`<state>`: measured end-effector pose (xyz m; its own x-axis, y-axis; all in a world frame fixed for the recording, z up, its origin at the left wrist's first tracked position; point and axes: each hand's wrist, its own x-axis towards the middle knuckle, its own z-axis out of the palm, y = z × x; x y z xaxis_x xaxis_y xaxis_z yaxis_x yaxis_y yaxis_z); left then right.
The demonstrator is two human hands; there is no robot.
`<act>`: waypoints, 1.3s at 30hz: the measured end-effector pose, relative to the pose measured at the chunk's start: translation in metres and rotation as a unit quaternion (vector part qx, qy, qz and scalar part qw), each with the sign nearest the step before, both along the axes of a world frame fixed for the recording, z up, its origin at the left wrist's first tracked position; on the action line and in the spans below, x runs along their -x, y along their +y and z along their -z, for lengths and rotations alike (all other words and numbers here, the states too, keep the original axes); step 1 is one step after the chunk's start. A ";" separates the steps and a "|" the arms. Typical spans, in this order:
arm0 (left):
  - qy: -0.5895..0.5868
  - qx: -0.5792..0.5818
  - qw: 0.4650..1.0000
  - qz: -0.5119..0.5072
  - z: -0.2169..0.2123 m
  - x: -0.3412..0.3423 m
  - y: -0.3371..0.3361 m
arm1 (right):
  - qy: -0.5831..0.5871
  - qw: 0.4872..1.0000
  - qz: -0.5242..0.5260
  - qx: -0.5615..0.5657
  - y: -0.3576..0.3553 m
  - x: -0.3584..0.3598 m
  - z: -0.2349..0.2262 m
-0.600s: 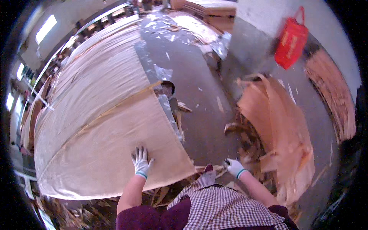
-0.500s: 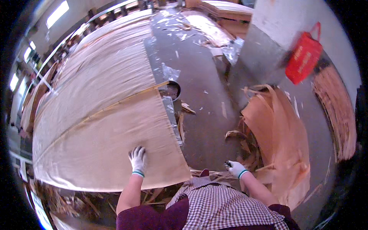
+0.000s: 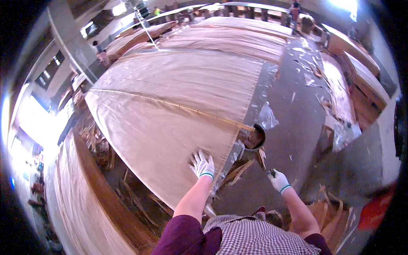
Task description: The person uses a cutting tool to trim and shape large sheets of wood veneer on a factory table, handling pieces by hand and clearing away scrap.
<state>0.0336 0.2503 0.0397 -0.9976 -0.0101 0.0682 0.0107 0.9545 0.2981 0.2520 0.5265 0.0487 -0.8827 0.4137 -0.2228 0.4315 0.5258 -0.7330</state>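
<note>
- the small dark object (image 3: 272, 173) at the right hand (image 3: 279, 182) is mostly covered by the gloved fingers; its kind cannot be made out.
- the palm of the left hand (image 3: 202, 165) is hidden from view, being turned down.
- the near corner of the pale sheet (image 3: 170, 131) is partly screened by the left forearm; what lies beneath the sheet is concealed.
- a red item (image 3: 376, 208) is blurred and obscured at the right margin; far-left detail is lost in window glare.
- the pale sheet is spread ahead of the body and to its left; it is located directly under the left hand, near the sheet's right edge.
- the right hand is held off that edge, to the right, over the grey floor (image 3: 293, 144).
- a thin tan strip (image 3: 191, 108) is laid across the sheet, beyond both hands, its right end reaching a dark-rimmed round container (image 3: 257, 138).
- the left arm is extended forward; its hand is laid flat, fingers spread, with nothing grasped.
- the right arm is bent outward; its fingers are curled around the small dark object.
- the hands are kept well apart.
</note>
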 end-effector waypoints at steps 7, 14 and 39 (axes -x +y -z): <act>0.011 0.045 0.999 -0.024 -0.007 -0.019 0.010 | 0.071 0.977 -0.176 -0.098 0.040 0.142 -0.048; 0.001 0.049 0.998 -0.025 -0.019 -0.016 0.023 | -0.021 0.927 -0.305 -0.218 0.059 0.283 -0.050; 0.010 -0.049 0.968 0.247 -0.030 0.290 0.520 | 0.008 0.936 -0.299 0.185 0.474 0.369 -0.043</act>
<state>-0.2561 0.7702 0.0695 -0.8813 0.4597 0.1095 0.4643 0.7992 0.3816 -0.1167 1.0005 0.0918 -0.9364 -0.2587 -0.2372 0.1274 0.3792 -0.9165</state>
